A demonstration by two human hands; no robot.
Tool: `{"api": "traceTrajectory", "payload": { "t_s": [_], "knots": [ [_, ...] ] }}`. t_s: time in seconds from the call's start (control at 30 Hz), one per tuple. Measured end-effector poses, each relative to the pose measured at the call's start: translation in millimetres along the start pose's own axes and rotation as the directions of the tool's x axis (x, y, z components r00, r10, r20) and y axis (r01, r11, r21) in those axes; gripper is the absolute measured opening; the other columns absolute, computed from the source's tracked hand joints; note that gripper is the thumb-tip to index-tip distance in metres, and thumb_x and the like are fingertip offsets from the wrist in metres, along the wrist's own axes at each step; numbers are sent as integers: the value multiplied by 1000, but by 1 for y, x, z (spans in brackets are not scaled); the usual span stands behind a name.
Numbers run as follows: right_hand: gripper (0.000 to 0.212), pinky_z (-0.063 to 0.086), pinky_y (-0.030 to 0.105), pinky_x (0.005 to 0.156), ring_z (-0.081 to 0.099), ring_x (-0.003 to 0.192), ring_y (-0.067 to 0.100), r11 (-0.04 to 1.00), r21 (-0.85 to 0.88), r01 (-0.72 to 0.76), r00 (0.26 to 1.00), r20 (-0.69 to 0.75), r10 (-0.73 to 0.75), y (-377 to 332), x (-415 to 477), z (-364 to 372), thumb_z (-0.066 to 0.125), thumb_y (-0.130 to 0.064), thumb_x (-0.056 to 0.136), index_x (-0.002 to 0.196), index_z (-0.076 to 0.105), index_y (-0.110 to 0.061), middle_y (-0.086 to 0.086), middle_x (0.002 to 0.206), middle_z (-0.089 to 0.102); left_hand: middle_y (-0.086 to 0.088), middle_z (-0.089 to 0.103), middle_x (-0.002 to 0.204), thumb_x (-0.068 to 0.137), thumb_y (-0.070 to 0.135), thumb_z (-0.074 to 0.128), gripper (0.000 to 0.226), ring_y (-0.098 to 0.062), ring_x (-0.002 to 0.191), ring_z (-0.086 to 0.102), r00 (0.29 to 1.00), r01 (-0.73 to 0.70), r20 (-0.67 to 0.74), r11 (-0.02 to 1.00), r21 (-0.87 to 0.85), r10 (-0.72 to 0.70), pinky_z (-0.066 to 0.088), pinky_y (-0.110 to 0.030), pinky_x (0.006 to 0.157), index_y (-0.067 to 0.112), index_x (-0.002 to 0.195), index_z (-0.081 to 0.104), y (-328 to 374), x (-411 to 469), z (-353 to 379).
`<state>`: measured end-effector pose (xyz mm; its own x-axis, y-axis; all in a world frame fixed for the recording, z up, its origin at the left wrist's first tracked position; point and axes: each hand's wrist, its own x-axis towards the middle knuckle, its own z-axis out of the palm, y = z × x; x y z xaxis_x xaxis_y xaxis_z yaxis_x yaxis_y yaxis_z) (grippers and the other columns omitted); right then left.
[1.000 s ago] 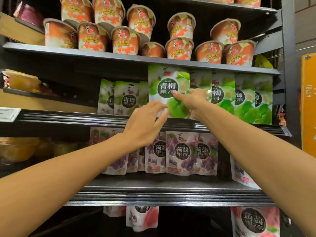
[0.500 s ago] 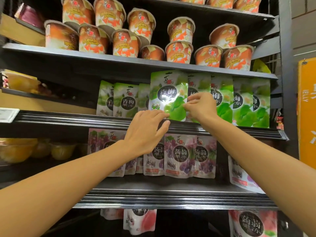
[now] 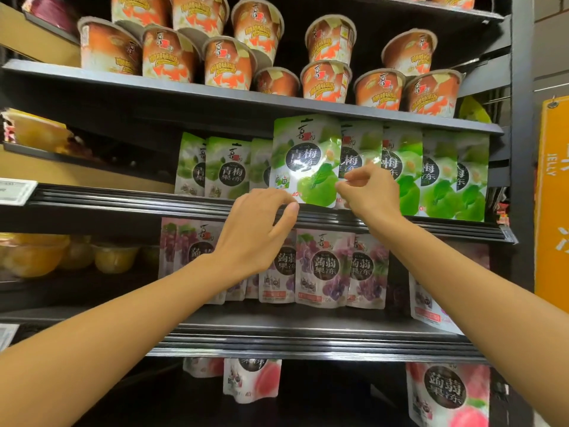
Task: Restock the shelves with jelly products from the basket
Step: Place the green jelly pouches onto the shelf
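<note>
I have the glossy green plastic jelly pouch standing upright at the front of the green row on the dark metal middle shelf. My right hand pinches its lower right edge, thumb and fingertips drawn together. My left hand sits curled at its lower left corner by the shelf lip; I cannot tell whether it grips. Round orange jelly cups sit above, and purple pouches below.

Off to the right there's an orange sign hanging from a little hook, JELLY printed sideways on it, grey wall above. Far left, a white price label, slightly tilted
</note>
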<state>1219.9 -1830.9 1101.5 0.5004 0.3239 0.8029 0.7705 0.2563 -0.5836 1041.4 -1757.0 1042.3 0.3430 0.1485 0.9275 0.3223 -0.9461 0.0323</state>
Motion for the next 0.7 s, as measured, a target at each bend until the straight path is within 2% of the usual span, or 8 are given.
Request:
{"api": "traceTrajectory", "payload": {
  "t_s": [0.07,0.17,0.23,0.3,0.43,0.5,0.57,0.7],
  "knots": [
    [19,48,11,69,61,82,6,999,12,39,998,-41,-38,0,-12,-1,69,-18,88,106,65,-12,-7,87,62,13,62,109,101,35,35,35,-8,108,51,998,60,-29,990,-124,-64,34,-22,94,21,111,65,0,-14,-4],
    [12,45,2,65,58,80,-3,991,106,76,996,-60,-70,-1,-43,2,66,-16,89,102,66,-16,-4,94,66,13,65,98,102,24,43,24,-5,97,54,986,150,-27,945,-292,-165,39,-13,84,24,101,67,0,-45,-10],
    [10,48,7,70,60,79,-4,981,182,62,998,-44,-55,-2,-73,7,67,-14,89,98,67,-19,-7,93,68,11,67,90,101,18,46,25,-3,90,59,972,225,34,891,-394,-230,42,-17,83,23,93,69,-1,-71,-15],
    [10,53,17,67,61,70,-3,963,270,6,1000,-4,-5,0,-112,13,69,-13,87,91,68,-22,-10,85,68,12,68,85,100,14,47,27,0,84,61,958,285,121,839,-464,-258,45,-15,79,22,88,70,-4,-104,-21],
    [13,48,13,55,62,62,-1,934,326,-144,985,137,104,19,-217,27,69,-10,86,90,70,-23,-6,76,68,11,70,82,97,14,48,30,5,74,60,885,461,333,711,-531,-325,43,-7,67,24,82,71,-13,-193,-29],
    [14,49,16,55,62,62,4,904,328,-274,952,225,207,35,-278,33,69,-8,86,89,70,-22,-5,73,68,17,69,76,95,17,48,30,5,69,59,810,582,435,627,-518,-394,42,-7,61,28,78,71,-17,-249,-32],
    [15,48,19,53,60,58,6,860,276,-429,885,317,340,53,-342,40,68,-6,87,88,69,-20,-4,70,67,18,68,72,91,22,47,29,3,65,58,682,731,542,495,-471,-491,43,-12,59,30,75,71,-21,-309,-32],
    [18,45,15,49,59,54,3,705,81,-705,663,429,614,93,-468,51,69,-3,86,82,69,-21,-7,62,67,17,68,66,92,12,48,35,0,58,56,404,915,676,271,-299,-617,43,-14,53,29,70,70,-31,-440,-27]
  ]
}}
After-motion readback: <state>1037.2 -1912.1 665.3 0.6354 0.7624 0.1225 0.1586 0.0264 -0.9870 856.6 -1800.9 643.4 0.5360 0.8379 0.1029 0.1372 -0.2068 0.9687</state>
